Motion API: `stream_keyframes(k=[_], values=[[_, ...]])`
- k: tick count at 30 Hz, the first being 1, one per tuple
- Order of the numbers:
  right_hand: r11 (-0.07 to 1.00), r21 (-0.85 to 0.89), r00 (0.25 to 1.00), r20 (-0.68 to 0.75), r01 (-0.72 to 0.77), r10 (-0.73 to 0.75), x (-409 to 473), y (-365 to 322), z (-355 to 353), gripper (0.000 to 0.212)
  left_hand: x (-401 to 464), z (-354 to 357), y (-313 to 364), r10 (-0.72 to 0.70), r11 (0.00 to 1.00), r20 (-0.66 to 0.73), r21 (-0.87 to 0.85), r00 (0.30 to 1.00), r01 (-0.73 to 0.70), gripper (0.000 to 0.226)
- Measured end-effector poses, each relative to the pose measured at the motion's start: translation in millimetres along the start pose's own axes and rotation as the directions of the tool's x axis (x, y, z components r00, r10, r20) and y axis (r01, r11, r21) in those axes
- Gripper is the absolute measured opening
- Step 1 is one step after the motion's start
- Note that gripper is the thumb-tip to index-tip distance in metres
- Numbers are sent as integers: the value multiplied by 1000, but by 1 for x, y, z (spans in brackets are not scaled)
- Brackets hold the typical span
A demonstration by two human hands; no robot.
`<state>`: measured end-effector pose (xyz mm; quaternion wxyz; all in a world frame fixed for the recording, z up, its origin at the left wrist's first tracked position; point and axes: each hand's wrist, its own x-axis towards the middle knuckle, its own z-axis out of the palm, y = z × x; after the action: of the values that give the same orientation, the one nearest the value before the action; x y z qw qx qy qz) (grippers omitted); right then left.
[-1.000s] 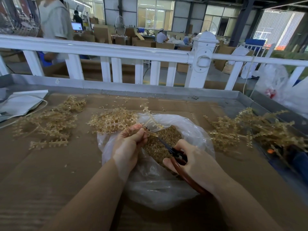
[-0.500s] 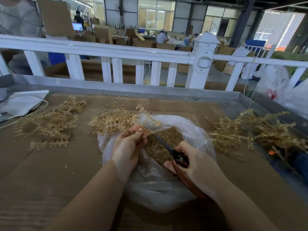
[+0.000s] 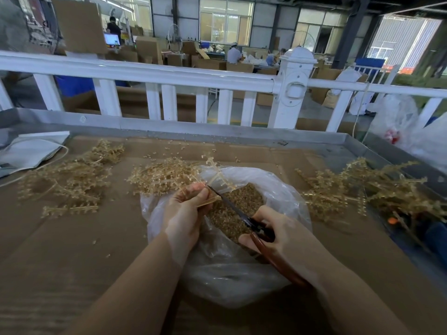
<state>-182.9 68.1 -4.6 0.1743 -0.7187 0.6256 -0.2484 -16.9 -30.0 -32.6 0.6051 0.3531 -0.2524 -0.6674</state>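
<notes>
Closest in, right hand curled round the red-brown handles of the scissors, grip firm. Blades seemingly close together, tips right up against the left fingers.

Just beyond, left hand pinching a pale plastic sprue between thumb and bent fingers. Grip tight, stem held over the open mouth of the clear bag. Inside the bag, a bed of cut bits directly below the blades.

Against a second ago, hardly any shift. Both hands in the same spot over the bag, sprue tip only rocked a little between the fingers. Probable meaning: steady snipping in mid-rhythm, this sprue not yet stripped, each freed piece due to drop straight into the bag.

Underneath, the cardboard-covered desk, sprinkled with stray bits. Further out, the left heap of sprues well apart from the bag, the middle heap at its far edge, the right heap near the metal rim.

Farthest, a white rail. Behind it at the left, a cardboard sheet in place of the grey-clad figure of a second ago.
</notes>
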Motion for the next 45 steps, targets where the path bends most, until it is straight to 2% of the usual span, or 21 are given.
stream_keyframes(k=[7, 15, 22, 33, 41, 45], values=[[1000, 19, 1000, -2, -17, 17, 1, 2, 1, 29, 2, -2, -4, 21, 1000, -40, 14, 999, -20, 16], [1000, -8, 1000, 17, 0, 0, 0, 3, -3, 28, 1, -2, -4, 53, 999, 0, -7, 999, -53, 22], [1000, -12, 1000, 20, -11, 11, 2, 4, -5, 30, 0, -1, -6, 84, 992, -22, 93, 996, -82, 19], [999, 29, 999, 40, -20, 19, 5, 0, 2, 28, 1, 0, -2, -13, 1000, -22, -1, 1000, 13, 20], [994, 86, 997, 8, -75, 75, 7, -3, 6, 27, -6, 1, -3, 4, 997, 39, 73, 999, -6, 21], [987, 130, 996, 15, -93, 92, 7, -3, 4, 29, -5, -1, -1, -19, 999, 41, 30, 999, 17, 21]])
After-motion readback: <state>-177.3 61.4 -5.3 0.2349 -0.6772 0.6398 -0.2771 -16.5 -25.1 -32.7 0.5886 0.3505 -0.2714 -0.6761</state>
